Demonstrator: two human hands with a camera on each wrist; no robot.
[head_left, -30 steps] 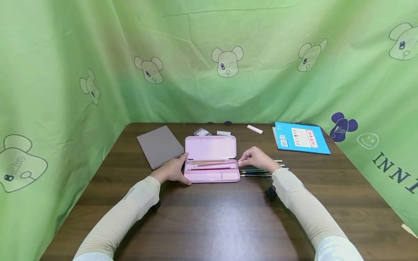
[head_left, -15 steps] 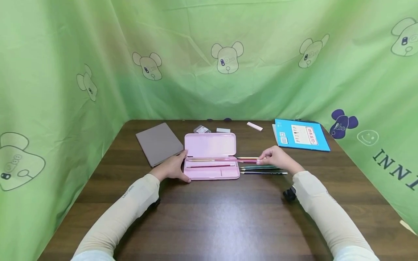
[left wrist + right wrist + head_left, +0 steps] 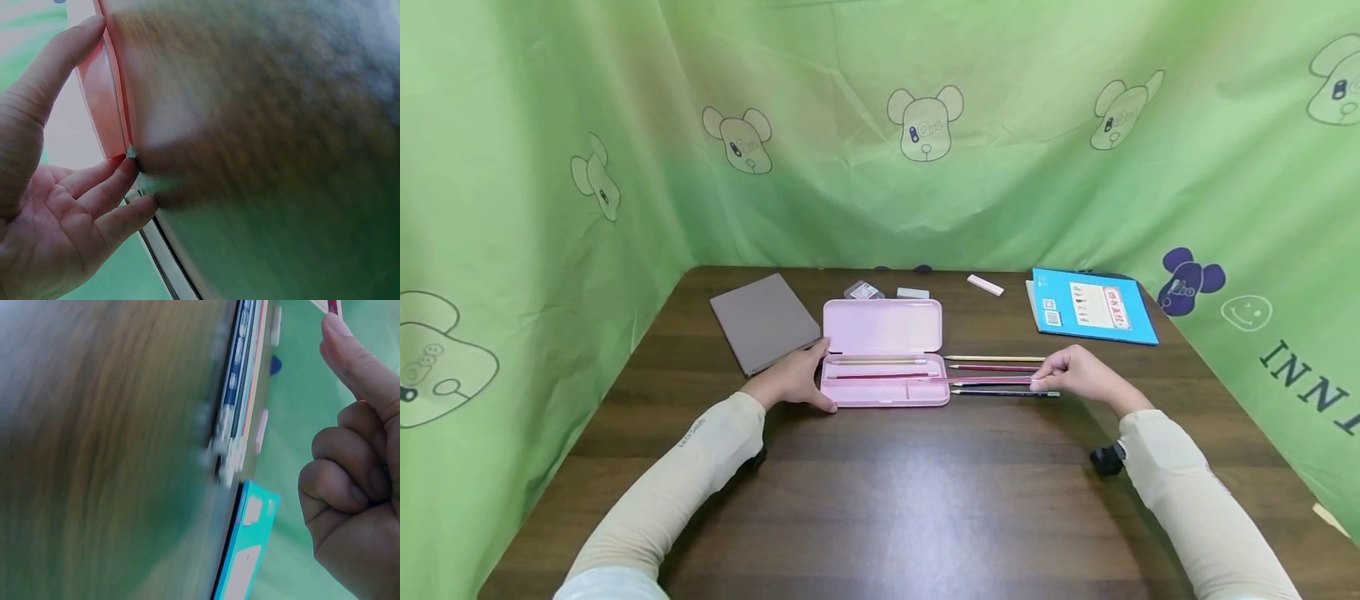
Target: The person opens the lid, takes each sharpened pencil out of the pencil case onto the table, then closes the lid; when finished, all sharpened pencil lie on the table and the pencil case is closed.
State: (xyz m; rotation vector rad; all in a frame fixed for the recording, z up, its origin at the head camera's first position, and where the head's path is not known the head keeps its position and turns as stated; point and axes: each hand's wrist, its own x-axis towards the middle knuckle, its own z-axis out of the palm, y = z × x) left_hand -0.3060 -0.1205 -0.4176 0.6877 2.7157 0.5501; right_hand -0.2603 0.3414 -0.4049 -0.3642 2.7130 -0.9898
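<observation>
Pencil (image 3: 973, 381), slim, reddish and striped lengthwise, juts leftward from the right hand (image 3: 1078, 373), pinched between thumb and forefinger, its far end over the right part of the case (image 3: 865, 393). Pink and lidded, the case lies open just right of the left hand (image 3: 790, 379), whose spread thumb and fingers touch its end. Loose pencils (image 3: 1000, 392) lie left of the right hand.
</observation>
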